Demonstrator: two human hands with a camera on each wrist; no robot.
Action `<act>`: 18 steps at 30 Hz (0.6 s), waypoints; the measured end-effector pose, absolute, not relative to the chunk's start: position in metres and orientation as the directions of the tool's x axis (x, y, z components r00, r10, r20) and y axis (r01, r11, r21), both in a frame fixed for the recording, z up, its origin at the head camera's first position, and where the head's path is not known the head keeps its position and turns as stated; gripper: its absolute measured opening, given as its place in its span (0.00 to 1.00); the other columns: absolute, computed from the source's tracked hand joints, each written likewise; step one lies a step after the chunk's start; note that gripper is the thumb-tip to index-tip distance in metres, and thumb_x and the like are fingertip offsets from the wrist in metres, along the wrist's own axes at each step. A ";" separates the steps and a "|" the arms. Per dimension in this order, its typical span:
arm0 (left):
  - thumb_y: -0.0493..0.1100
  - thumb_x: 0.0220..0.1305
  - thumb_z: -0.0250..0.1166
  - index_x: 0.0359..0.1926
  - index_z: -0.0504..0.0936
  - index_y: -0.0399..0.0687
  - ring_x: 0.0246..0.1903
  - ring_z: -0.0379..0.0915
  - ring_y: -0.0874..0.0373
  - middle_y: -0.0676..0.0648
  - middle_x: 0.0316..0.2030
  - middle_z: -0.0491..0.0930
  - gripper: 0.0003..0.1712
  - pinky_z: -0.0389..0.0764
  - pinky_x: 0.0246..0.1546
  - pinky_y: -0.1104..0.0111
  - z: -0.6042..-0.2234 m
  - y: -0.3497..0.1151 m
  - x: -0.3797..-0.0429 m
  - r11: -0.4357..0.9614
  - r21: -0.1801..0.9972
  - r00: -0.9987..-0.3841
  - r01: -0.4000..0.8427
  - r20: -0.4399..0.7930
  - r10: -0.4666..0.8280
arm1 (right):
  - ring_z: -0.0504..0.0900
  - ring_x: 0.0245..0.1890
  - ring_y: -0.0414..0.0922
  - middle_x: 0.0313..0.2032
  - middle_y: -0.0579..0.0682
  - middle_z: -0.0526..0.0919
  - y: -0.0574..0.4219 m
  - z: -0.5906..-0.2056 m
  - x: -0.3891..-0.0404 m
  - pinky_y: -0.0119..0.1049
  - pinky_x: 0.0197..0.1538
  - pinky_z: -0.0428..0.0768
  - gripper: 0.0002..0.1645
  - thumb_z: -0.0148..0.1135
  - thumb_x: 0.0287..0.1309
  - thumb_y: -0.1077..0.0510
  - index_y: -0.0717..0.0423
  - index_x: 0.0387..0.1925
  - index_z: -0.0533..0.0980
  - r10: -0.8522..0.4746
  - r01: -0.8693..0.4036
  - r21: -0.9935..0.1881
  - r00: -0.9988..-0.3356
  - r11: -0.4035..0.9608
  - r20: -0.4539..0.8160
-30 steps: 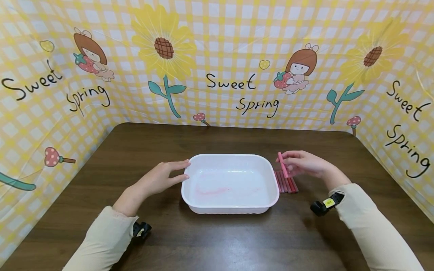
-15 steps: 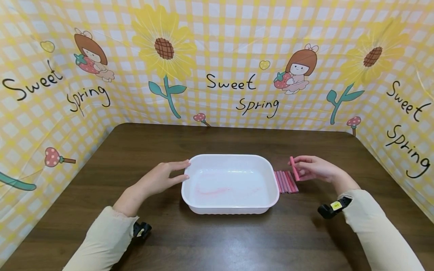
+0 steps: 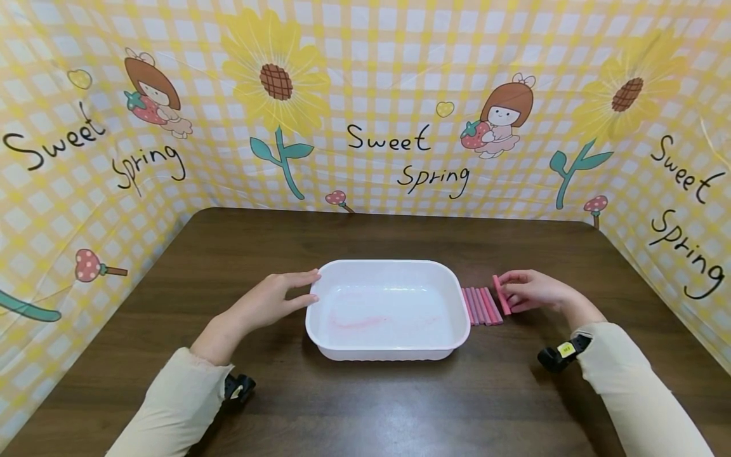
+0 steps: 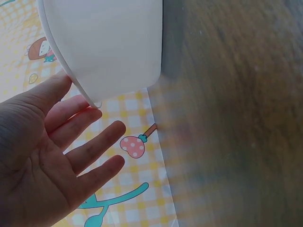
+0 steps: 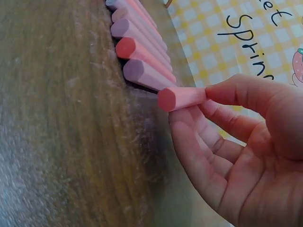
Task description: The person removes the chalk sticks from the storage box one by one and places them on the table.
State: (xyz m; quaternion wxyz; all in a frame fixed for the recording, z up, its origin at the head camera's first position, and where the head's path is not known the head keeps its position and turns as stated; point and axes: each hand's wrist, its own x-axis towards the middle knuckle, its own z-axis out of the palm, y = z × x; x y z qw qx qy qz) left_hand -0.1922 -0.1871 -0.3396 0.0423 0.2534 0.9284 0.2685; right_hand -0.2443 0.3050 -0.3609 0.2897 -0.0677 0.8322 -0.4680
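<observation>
In the head view my left hand (image 3: pixel 264 300) rests against the left end of a white tray (image 3: pixel 388 350), with thumb and fingers spread along its rim. The left wrist view shows the tray's outer wall (image 4: pixel 111 52) and my fingers fairly straight. My right hand (image 3: pixel 533 291) pinches a pink chalk stick (image 3: pixel 500 294) between thumb and fingers. Left of it lies a row of pink and purple chalk sticks (image 3: pixel 481 307), side by side beside the tray's right end. In the right wrist view the held chalk (image 5: pixel 182 98) is close to a purple chalk (image 5: pixel 147 74) at the row's end.
Pink smears (image 3: pixel 360 322) mark the tray's floor. All of this stands on a dark brown wooden table (image 3: pixel 365 406). A yellow checked cloth (image 3: pixel 377 76) with printed flowers and figures rises behind the table and along both sides.
My right hand has moved right and then down with the pink chalk, from above the row to its right end. My left hand and the tray have stayed put.
</observation>
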 end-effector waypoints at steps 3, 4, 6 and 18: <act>0.49 0.65 0.59 0.64 0.67 0.41 0.64 0.63 0.44 0.41 0.64 0.67 0.30 0.68 0.62 0.50 -0.340 -0.187 -0.192 0.726 0.519 -0.867 0.451 0.064 0.493 | 0.78 0.32 0.38 0.36 0.45 0.76 0.303 -0.361 -0.244 0.34 0.41 0.84 0.28 0.50 0.66 0.56 0.72 0.59 0.60 -0.366 0.162 -0.799 -0.824 0.579 -0.432; 0.49 0.65 0.59 0.64 0.67 0.41 0.64 0.63 0.44 0.41 0.64 0.67 0.30 0.68 0.62 0.50 -0.340 -0.187 -0.192 0.726 0.519 -0.868 0.452 0.066 0.493 | 0.77 0.32 0.38 0.34 0.45 0.76 0.302 -0.362 -0.244 0.34 0.40 0.83 0.28 0.51 0.66 0.56 0.72 0.59 0.60 -0.361 0.162 -0.793 -0.824 0.588 -0.436; 0.49 0.65 0.59 0.64 0.67 0.41 0.64 0.63 0.44 0.41 0.64 0.67 0.30 0.68 0.62 0.50 -0.340 -0.187 -0.193 0.726 0.518 -0.868 0.452 0.067 0.493 | 0.77 0.32 0.38 0.33 0.44 0.77 0.302 -0.362 -0.244 0.33 0.38 0.83 0.27 0.51 0.65 0.57 0.72 0.58 0.61 -0.356 0.160 -0.784 -0.824 0.600 -0.441; 0.49 0.65 0.59 0.64 0.67 0.41 0.64 0.63 0.44 0.41 0.64 0.67 0.30 0.68 0.62 0.50 -0.341 -0.187 -0.194 0.730 0.515 -0.868 0.449 0.058 0.493 | 0.79 0.31 0.38 0.31 0.46 0.77 0.297 -0.363 -0.242 0.32 0.36 0.83 0.27 0.57 0.61 0.58 0.72 0.54 0.62 -0.355 0.159 -0.776 -0.821 0.611 -0.448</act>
